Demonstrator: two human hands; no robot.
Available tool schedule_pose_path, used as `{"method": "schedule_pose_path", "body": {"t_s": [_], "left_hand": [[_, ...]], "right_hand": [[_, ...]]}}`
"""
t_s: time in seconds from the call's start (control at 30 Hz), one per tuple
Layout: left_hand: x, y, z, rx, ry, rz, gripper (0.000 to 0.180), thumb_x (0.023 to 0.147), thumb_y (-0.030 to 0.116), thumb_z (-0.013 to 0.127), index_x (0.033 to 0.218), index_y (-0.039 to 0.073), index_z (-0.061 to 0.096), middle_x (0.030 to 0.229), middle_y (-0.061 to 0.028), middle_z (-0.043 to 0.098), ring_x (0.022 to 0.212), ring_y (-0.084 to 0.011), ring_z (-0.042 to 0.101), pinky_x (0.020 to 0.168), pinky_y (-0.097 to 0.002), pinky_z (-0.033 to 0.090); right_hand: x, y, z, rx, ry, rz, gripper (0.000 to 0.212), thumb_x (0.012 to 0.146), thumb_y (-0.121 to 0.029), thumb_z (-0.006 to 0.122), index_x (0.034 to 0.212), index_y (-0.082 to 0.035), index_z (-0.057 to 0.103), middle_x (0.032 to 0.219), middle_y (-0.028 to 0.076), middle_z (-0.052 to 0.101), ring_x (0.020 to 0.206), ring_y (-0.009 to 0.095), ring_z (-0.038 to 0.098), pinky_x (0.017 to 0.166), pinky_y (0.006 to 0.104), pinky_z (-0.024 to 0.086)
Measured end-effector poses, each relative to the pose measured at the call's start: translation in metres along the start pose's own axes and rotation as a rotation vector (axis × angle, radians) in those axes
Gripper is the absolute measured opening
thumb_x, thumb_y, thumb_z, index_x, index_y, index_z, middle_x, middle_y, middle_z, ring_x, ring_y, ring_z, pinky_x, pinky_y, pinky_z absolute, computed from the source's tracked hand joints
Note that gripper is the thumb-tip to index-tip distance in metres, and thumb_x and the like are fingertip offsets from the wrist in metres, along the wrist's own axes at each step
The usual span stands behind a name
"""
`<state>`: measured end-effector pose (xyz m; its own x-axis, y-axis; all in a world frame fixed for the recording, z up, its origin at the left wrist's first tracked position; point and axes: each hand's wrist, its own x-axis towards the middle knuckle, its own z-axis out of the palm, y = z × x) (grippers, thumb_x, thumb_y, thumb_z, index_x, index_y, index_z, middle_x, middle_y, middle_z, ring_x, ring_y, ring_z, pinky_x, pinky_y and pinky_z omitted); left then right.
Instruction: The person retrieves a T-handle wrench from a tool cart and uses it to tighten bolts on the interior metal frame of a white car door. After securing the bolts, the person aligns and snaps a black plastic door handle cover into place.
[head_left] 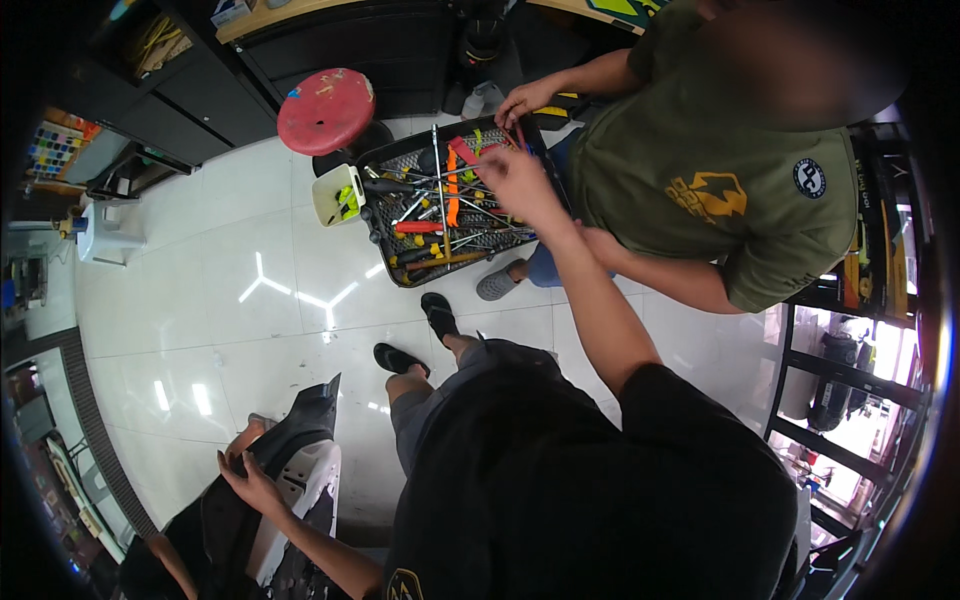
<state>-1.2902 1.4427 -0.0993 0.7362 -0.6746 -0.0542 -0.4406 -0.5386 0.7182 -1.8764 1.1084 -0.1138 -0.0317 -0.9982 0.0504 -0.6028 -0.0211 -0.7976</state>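
At the lower left my left hand [255,487] grips the upper edge of a curved black car panel [312,410], which has a pale, cut-out inner side. My right hand [517,183] reaches over a black tool tray [375,245]. Its fingers are bent and blurred beside a thin metal rod [450,171]; whether they hold it I cannot tell. Below lie several screwdrivers, a red-handled tool [418,227], an orange strip [452,190] and a hammer-like tool with a wooden handle [445,262]. Close by is a flat red piece [463,151].
A co-worker in an olive shirt [650,165] stands right of the tray, one hand [530,98] at its far edge. A cream bin [326,203] and a red stool [327,110] stand left of it. Another person's foot [262,421] shows behind the panel.
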Motion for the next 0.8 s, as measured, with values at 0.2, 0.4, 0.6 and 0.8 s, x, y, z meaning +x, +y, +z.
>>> {"method": "schedule_pose_path", "body": {"t_s": [0.2, 0.4, 0.6, 0.8], "left_hand": [[-0.006, 0.000, 0.004, 0.005, 0.042, 0.103, 0.039, 0.103, 0.014, 0.059, 0.138, -0.003, 0.056, 0.139, -0.0179, 0.057, 0.124, -0.0289, 0.059, 0.101, -0.0380, 0.051], [-0.015, 0.014, 0.012, 0.074, 0.004, 0.114, 0.034, 0.104, 0.011, 0.058, 0.135, -0.003, 0.058, 0.136, -0.0161, 0.058, 0.118, -0.0260, 0.061, 0.098, -0.0362, 0.052], [-0.025, 0.012, 0.032, -0.089, -0.118, -0.014, 0.029, 0.103, 0.007, 0.057, 0.130, -0.003, 0.059, 0.131, -0.0137, 0.061, 0.114, -0.0239, 0.062, 0.095, -0.0356, 0.053], [-0.047, -0.022, 0.086, -0.081, -0.331, 0.114, 0.032, 0.100, 0.005, 0.057, 0.131, -0.003, 0.059, 0.126, -0.0119, 0.063, 0.110, -0.0218, 0.063, 0.088, -0.0323, 0.055]], "right_hand": [[0.083, -0.021, -0.029, -0.370, 0.169, -0.063, 0.019, 0.092, -0.019, 0.065, 0.101, -0.005, 0.076, 0.089, 0.021, 0.074, 0.090, 0.040, 0.072, 0.083, 0.0481, 0.057], [0.091, -0.018, 0.002, -0.281, 0.198, -0.042, 0.019, 0.091, -0.019, 0.066, 0.101, -0.008, 0.078, 0.089, 0.019, 0.075, 0.089, 0.039, 0.073, 0.082, 0.0468, 0.057], [0.040, -0.024, 0.026, -0.036, 0.211, 0.051, 0.021, 0.092, -0.021, 0.070, 0.101, -0.003, 0.078, 0.087, 0.017, 0.076, 0.083, 0.032, 0.076, 0.074, 0.0386, 0.058], [-0.035, 0.023, 0.087, -0.084, -0.046, 0.165, 0.016, 0.093, -0.013, 0.066, 0.098, -0.001, 0.074, 0.089, 0.017, 0.075, 0.082, 0.033, 0.074, 0.073, 0.0407, 0.056]]}}
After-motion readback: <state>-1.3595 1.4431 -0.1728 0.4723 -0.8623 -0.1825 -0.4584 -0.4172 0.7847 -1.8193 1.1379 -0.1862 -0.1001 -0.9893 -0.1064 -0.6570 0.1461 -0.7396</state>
